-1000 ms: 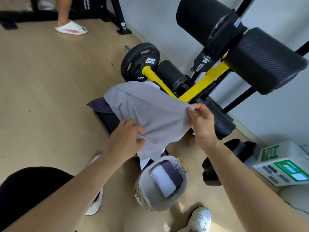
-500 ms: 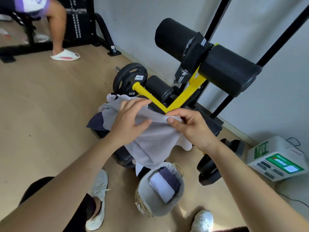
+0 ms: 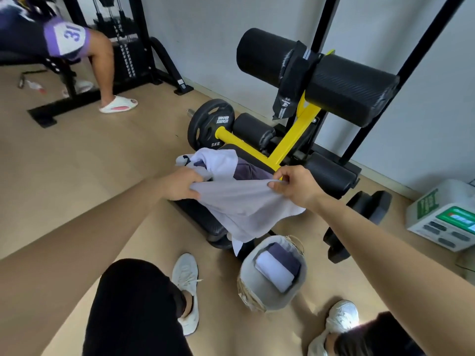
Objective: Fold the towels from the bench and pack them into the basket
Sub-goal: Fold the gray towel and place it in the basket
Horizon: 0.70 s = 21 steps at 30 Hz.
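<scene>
A light grey towel (image 3: 241, 204) hangs stretched between my two hands above the black bench (image 3: 198, 211). My left hand (image 3: 181, 185) pinches its left top corner and my right hand (image 3: 291, 185) pinches its right top corner. Behind it on the bench lie a white towel (image 3: 218, 163) and a dark purple towel (image 3: 248, 172). The round grey basket (image 3: 246, 278) stands on the floor below the bench, between my feet. It holds a folded white towel (image 3: 273, 272) and a folded dark towel (image 3: 284, 255) side by side.
A yellow-framed gym machine (image 3: 288, 142) with black roller pads and a 5 kg weight plate (image 3: 208, 124) rises behind the bench. A white and green device (image 3: 444, 219) sits on the floor at right. Another person sits at far left on a machine, foot in a white slipper (image 3: 118, 105).
My hands have pulled apart, drawing the grey towel's top edge taut and lowering it toward me. The white and purple towels behind it are now uncovered.
</scene>
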Available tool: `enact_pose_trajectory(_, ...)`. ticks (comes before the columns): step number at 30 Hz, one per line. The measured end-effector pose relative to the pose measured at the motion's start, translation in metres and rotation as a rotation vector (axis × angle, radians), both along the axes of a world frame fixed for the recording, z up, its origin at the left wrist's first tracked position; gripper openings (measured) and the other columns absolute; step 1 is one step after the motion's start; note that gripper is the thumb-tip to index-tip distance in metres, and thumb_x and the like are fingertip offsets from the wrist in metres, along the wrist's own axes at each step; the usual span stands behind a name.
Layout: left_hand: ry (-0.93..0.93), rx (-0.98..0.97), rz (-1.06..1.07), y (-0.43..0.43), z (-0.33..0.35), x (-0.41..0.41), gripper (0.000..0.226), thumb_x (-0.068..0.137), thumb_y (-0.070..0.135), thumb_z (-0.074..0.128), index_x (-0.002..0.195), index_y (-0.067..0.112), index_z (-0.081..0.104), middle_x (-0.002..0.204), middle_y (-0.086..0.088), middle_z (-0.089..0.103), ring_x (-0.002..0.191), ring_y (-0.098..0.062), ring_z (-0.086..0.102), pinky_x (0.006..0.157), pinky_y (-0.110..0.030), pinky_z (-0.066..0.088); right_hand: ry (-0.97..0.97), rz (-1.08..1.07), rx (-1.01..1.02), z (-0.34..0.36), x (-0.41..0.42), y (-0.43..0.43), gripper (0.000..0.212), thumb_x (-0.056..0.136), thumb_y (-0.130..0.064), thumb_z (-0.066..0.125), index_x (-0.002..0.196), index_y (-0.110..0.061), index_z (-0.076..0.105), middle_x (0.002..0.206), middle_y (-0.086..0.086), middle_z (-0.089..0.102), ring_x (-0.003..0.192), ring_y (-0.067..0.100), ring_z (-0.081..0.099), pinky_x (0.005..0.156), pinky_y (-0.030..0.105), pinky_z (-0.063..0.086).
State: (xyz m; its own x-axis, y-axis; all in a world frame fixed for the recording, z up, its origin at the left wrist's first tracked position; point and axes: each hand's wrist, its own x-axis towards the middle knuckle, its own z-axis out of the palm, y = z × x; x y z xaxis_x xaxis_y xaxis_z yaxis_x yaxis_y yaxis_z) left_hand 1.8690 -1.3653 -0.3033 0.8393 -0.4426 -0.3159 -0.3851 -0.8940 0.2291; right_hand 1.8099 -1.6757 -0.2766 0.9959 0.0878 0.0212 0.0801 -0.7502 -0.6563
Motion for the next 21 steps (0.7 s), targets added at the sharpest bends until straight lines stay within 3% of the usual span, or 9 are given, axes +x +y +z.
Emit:
enact_pose_trajectory(3, -0.115, 0.075, 0.094, 0.020, -0.002, -0.002, 0.029, 0.097, 0.030, 0.058, 0.071, 0.027, 0.046, 0.079, -0.002, 0.050, 0.077, -0.025, 0.051, 0.067, -0.036, 0.046, 0.004, -0.012, -0.091, -0.004, 0.005, 0.008, 0.010, 0.093, -0.019, 0.067, 0.086, -0.011, 0.068, 0.067, -0.011, 0.050, 0.069, 0.011, 0.048, 0.061, 0.022, 0.037)
enact_pose_trajectory(5, -0.256, 0.006, 0.157, 0.030, 0.004, 0.001, 0.017, 0.096, 0.026, 0.055, 0.081, 0.021, 0.061, 0.075, -0.002, 0.053, 0.077, -0.031, 0.058, 0.070, -0.041, 0.052, 0.030, -0.047, -0.118, -0.006, 0.008, 0.013, 0.011, 0.093, -0.021, 0.065, 0.086, -0.012, 0.067, 0.071, -0.004, 0.056, 0.075, 0.019, 0.052, 0.067, 0.031, 0.042)
enact_pose_trajectory(8, -0.374, -0.215, 0.251, 0.028, 0.035, 0.000, 0.015, 0.096, 0.015, 0.053, 0.086, 0.010, 0.064, 0.076, -0.005, 0.061, 0.068, -0.024, 0.056, 0.057, -0.028, 0.041, 0.049, -0.096, -0.123, -0.004, 0.012, 0.020, 0.020, 0.096, -0.025, 0.062, 0.088, -0.008, 0.070, 0.085, 0.011, 0.066, 0.082, 0.029, 0.059, 0.073, 0.039, 0.050)
enact_pose_trajectory(10, -0.359, -0.352, 0.270, 0.022, 0.063, -0.002, 0.013, 0.095, 0.009, 0.056, 0.085, 0.009, 0.065, 0.077, -0.006, 0.062, 0.064, -0.014, 0.050, 0.053, -0.021, 0.033, 0.052, -0.156, -0.043, 0.002, 0.012, 0.020, 0.023, 0.097, -0.028, 0.059, 0.088, -0.009, 0.069, 0.087, 0.012, 0.068, 0.082, 0.030, 0.061, 0.072, 0.040, 0.051)
enact_pose_trajectory(13, -0.315, -0.536, 0.252, 0.014, 0.098, -0.010, 0.008, 0.089, 0.010, 0.065, 0.083, 0.013, 0.068, 0.082, -0.006, 0.068, 0.073, -0.015, 0.056, 0.062, -0.027, 0.040, 0.043, -0.272, 0.068, 0.012, 0.009, 0.011, 0.035, 0.097, -0.036, 0.057, 0.083, -0.005, 0.063, 0.078, 0.008, 0.063, 0.076, 0.027, 0.059, 0.068, 0.039, 0.055)
enact_pose_trajectory(15, -0.309, -0.667, 0.253, 0.002, 0.114, -0.021, 0.002, 0.086, 0.009, 0.070, 0.087, 0.010, 0.070, 0.083, -0.007, 0.069, 0.072, -0.013, 0.055, 0.063, -0.025, 0.042, 0.078, -0.354, 0.260, 0.017, 0.004, 0.004, 0.040, 0.098, -0.038, 0.056, 0.083, -0.001, 0.058, 0.078, 0.009, 0.056, 0.075, 0.027, 0.059, 0.070, 0.050, 0.062)
enact_pose_trajectory(18, -0.349, -0.806, 0.298, -0.018, 0.131, -0.035, 0.007, 0.088, 0.008, 0.070, 0.094, 0.008, 0.067, 0.082, -0.005, 0.064, 0.067, -0.009, 0.052, 0.055, -0.013, 0.039, 0.176, -0.414, 0.557, 0.027, -0.008, 0.001, 0.032, 0.100, -0.035, 0.056, 0.080, -0.010, 0.056, 0.087, 0.006, 0.051, 0.083, 0.026, 0.060, 0.073, 0.050, 0.063)
enact_pose_trajectory(21, -0.377, -0.887, 0.363, -0.035, 0.137, -0.042, 0.006, 0.091, 0.016, 0.066, 0.093, 0.013, 0.060, 0.084, -0.002, 0.061, 0.073, -0.012, 0.054, 0.067, -0.022, 0.051, 0.172, -0.403, 0.671, 0.032, -0.019, -0.002, 0.031, 0.098, -0.035, 0.059, 0.080, -0.010, 0.057, 0.093, 0.010, 0.055, 0.089, 0.027, 0.062, 0.076, 0.044, 0.063)
